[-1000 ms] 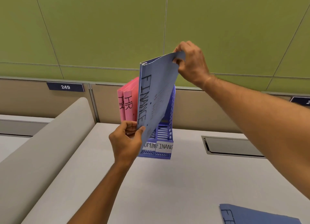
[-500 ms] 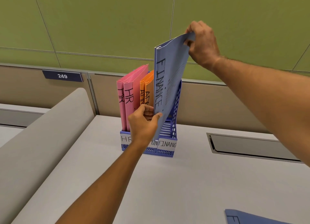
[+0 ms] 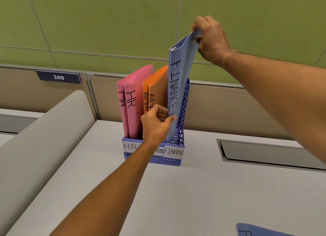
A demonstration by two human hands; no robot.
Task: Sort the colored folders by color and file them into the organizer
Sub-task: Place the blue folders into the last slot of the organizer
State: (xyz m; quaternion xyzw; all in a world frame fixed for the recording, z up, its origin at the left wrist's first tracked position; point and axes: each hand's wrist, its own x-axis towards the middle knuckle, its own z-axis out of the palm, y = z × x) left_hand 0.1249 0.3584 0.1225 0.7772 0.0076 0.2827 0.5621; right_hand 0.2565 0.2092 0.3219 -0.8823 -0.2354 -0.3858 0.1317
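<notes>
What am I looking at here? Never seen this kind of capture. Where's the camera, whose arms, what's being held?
No robot: a person's bare hands, filmed by a camera worn on the head, looking forward and down. On the grey desk stands a blue organizer with slots labelled HR and FINANCE; pink folders and orange folders stand in it. The right hand pinches the top of a blue FINANCE folder, and the left hand holds its lower edge at the rightmost slot. Another blue folder lies nearby.

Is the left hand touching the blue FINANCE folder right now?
Touching. The head view shows the left hand pinching the blue FINANCE folder at its lower edge, thumb on the near face, while the right hand holds its top corner.
</notes>
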